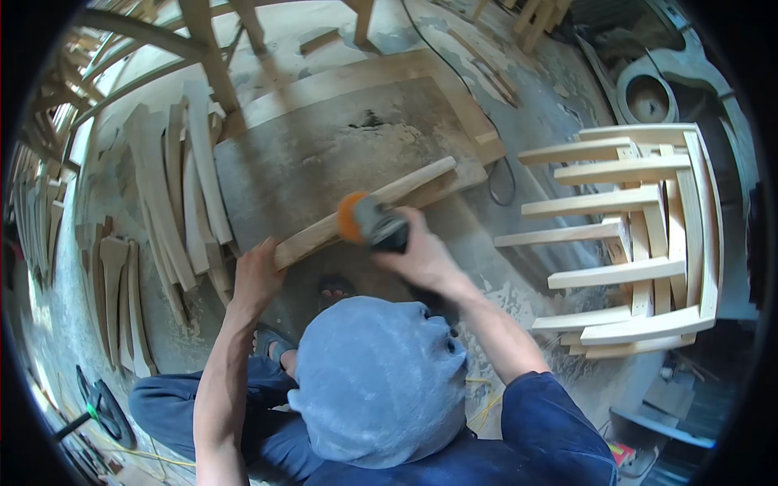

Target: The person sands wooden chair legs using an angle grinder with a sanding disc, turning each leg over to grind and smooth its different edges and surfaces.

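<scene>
A long curved wooden piece [409,186] lies slanted across a dusty flat board [324,146]. My left hand [258,275] grips its near end, holding it down. My right hand [417,255] is closed around a grey power sander [381,227] whose orange disc [348,217] presses against the wooden piece near its middle. A pale cloth covers my head at the bottom centre and hides part of my right forearm.
Several curved wooden slats [182,186] lean in rows at the left. A stacked wooden chair frame [648,235] stands at the right. A black cable [498,182] runs along the board's right edge. Wooden frames [211,49] rise at the back. My sandalled feet [271,340] rest below the board.
</scene>
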Demonstrator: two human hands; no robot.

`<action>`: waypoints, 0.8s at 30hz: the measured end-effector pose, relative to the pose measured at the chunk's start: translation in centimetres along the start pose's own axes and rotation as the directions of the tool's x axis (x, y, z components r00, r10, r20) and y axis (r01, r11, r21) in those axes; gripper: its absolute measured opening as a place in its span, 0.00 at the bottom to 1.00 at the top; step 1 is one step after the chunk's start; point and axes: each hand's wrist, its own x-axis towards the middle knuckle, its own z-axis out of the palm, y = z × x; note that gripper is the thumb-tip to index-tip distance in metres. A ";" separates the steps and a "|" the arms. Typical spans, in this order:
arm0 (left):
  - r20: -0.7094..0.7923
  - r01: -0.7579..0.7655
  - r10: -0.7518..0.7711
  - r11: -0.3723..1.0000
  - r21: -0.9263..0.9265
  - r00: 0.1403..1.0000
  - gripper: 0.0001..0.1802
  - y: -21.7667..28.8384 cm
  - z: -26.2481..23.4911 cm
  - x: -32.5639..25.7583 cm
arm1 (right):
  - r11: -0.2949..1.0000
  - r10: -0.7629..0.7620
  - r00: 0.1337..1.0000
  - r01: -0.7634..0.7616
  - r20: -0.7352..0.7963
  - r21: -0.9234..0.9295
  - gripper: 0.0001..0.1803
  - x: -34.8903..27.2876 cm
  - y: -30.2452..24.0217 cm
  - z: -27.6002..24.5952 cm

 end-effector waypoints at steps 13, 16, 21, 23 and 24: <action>-0.053 0.016 -0.016 1.000 -0.010 0.998 0.16 0.4 0.0 0.3 | 0.916 0.242 0.931 -0.125 -0.275 0.382 0.42 6.5 9.6 -11.2; 0.012 0.041 -0.041 0.999 -0.015 0.999 0.19 0.0 -0.7 1.0 | 0.970 0.202 0.856 -0.107 -0.476 0.220 0.47 5.0 7.4 -6.3; 0.161 0.141 -0.138 0.990 -0.006 0.977 0.21 0.2 -1.9 1.9 | 0.993 -0.019 1.000 0.017 0.018 0.117 0.54 -0.6 0.9 4.3; 0.169 0.135 -0.129 0.991 -0.022 0.977 0.21 0.3 -2.4 2.3 | 0.994 -0.041 0.998 0.037 0.040 0.100 0.51 -1.4 0.0 5.3; 0.192 0.150 -0.137 0.987 -0.055 0.972 0.22 0.3 -2.6 2.5 | 0.991 -0.098 0.995 0.095 0.029 0.099 0.51 -1.1 0.2 4.8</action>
